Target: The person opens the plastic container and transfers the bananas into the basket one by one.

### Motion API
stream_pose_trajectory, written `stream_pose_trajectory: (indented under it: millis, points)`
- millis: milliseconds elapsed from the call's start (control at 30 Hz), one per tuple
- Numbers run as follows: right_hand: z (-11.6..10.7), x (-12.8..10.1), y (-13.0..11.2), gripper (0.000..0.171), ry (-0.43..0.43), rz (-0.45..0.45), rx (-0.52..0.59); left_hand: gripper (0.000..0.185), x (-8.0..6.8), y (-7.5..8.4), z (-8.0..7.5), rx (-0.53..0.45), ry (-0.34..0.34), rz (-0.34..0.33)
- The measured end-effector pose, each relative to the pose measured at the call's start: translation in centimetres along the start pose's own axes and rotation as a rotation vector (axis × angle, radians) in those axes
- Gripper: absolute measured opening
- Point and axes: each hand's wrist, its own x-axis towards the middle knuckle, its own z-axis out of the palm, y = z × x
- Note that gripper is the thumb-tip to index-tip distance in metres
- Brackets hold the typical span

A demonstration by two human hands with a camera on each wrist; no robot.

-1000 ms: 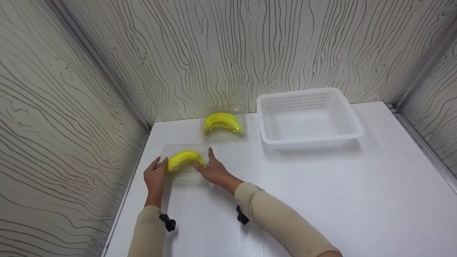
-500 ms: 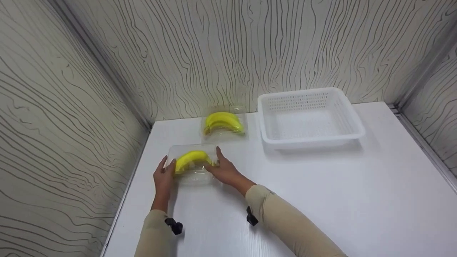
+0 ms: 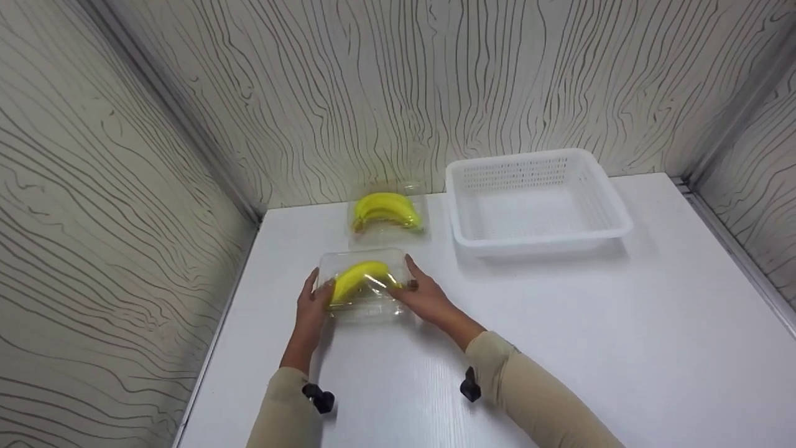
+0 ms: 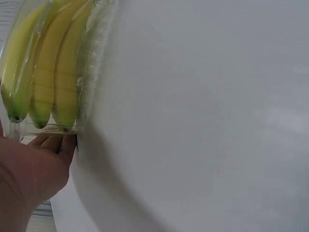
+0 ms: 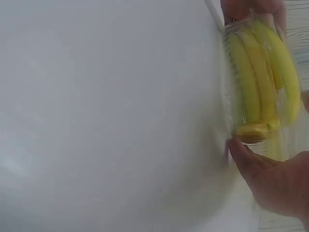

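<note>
Two bare hands, left hand (image 3: 310,305) and right hand (image 3: 429,297), no rings, gloves or watch visible. Long, close-fitting beige sleeves (image 3: 535,398) on both forearms, ending at the wrists with a plain hem. Smooth, unpatterned fabric, slightly creased near the cuffs. Small black device strapped under each wrist: one on the left (image 3: 318,397), one on the right (image 3: 470,387), each a dark, rounded block jutting from the sleeve edge. Wrist views blurred, showing only bare palm and fingers.

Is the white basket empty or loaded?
Empty. The white basket shows only its bare perforated floor and walls in the head view; both banana packs lie outside it on the table.
</note>
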Motion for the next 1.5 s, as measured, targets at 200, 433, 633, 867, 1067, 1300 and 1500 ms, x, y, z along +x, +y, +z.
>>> stream_pose_trajectory:
  millis: [200,433,633,867,1067,1300,1500]
  points:
    - [-1.9,-1.3,1.2,0.098,0.009,0.006,0.041,0.084,-0.7,-0.1,2.2,0.039,-0.031,0.032]
    - [-3.8,-2.8,2.4,0.099,0.009,0.012,0.078,0.080,-1.6,0.1,4.5,0.061,-0.044,0.053]
    - [-5.6,-4.3,3.1,0.100,0.009,0.012,0.084,0.080,-2.7,0.2,6.5,0.046,-0.066,0.089]
    - [-7.3,-6.0,3.8,0.099,0.011,0.021,0.049,0.076,-3.5,0.0,8.4,0.028,-0.070,0.122]
    - [-8.5,-7.1,4.6,0.099,0.023,0.024,0.054,0.081,-4.3,0.3,9.9,0.037,-0.080,0.145]
    - [-10.1,-8.3,5.4,0.099,0.027,0.040,0.072,0.078,-5.4,0.3,11.9,0.044,-0.086,0.148]
    - [-11.4,-9.7,5.9,0.097,0.039,0.059,0.062,0.078,-6.2,0.2,13.3,0.035,-0.104,0.173]
